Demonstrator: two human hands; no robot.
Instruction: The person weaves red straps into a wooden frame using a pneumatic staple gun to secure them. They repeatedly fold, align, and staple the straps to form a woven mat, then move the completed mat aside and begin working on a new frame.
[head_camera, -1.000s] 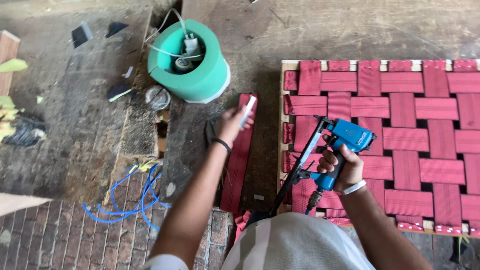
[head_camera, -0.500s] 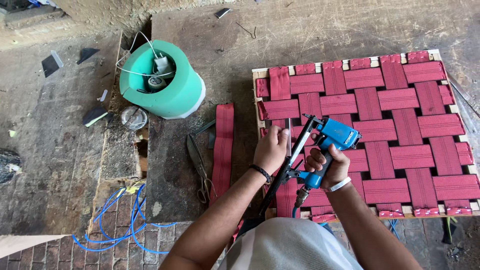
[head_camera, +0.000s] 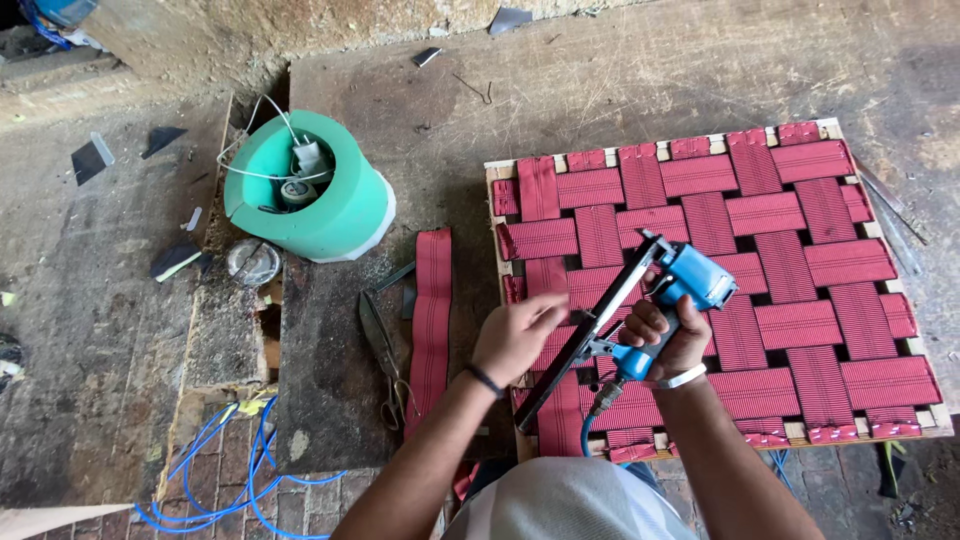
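A wooden frame (head_camera: 497, 215) woven with red webbing straps (head_camera: 760, 230) lies on the worn floor at the right. My right hand (head_camera: 668, 342) grips the handle of a blue pneumatic staple gun (head_camera: 690, 278), held tilted over the frame's left part. My left hand (head_camera: 518, 336) rests with fingers bent against the gun's long black magazine (head_camera: 590, 330), holding nothing of its own. A loose strip of red webbing (head_camera: 432, 320) lies on the floor left of the frame. Black shears (head_camera: 383, 350) lie beside that strip.
A green round tub (head_camera: 345, 215) with small items and white cord inside stands at the upper left. A blue air hose (head_camera: 215, 470) coils at the lower left over bricks. Scraps and a small round tin (head_camera: 252, 262) lie near the tub.
My left hand came back from the loose strip at the left to the staple gun's magazine. The view shifted, so the frame sits more centrally. The gun stayed in my right hand.
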